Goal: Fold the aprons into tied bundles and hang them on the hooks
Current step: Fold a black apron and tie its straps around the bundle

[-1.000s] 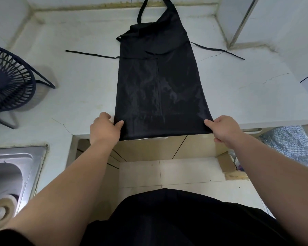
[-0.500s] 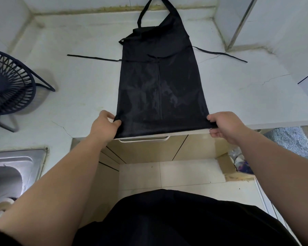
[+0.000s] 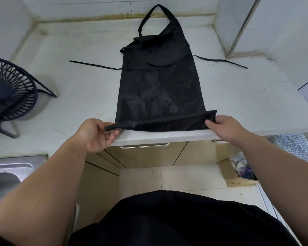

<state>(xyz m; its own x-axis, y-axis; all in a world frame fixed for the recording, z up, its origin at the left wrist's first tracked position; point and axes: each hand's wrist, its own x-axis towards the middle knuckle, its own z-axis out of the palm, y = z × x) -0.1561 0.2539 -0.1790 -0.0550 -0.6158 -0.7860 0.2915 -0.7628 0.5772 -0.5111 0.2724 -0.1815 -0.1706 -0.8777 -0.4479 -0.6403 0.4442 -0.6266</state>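
Head view, from your left: a dark fan (image 3: pixel 9 91) stands on the counter (image 3: pixel 78 103), with a steel sink (image 3: pixel 9 174) set in nearer you, both well apart from the work. Your left hand (image 3: pixel 94 134) sits at the counter's near edge, palm turned partly up, thumb and fingers pinching the left corner of the hem (image 3: pixel 160 122).

The apron (image 3: pixel 160 86) lies flat on the counter in front of you, a long black glossy panel. Its long axis runs straight away from you: hem at the near edge, loop (image 3: pixel 149 16) against the back wall. The left tie (image 3: pixel 94 64) trails out to one side and the right tie (image 3: pixel 220 60) to the other, both loose on the counter. The hem is turned over onto the panel as a narrow band running crosswise between your hands.

Your right hand (image 3: pixel 226 129) pinches the band's right corner, knuckles up, at the same edge. A box (image 3: pixel 226 169) sits on the floor below, out of the way.

The next move turns on this: the fold line lies across, and the cloth's length lies ahead. Both hands are equally near, one at each end. I judge you should carry the band forward with both together, keeping it square to the sides. If one hand leads, the bundle will likely skew. Leave the ties free for binding. No hook shows here.
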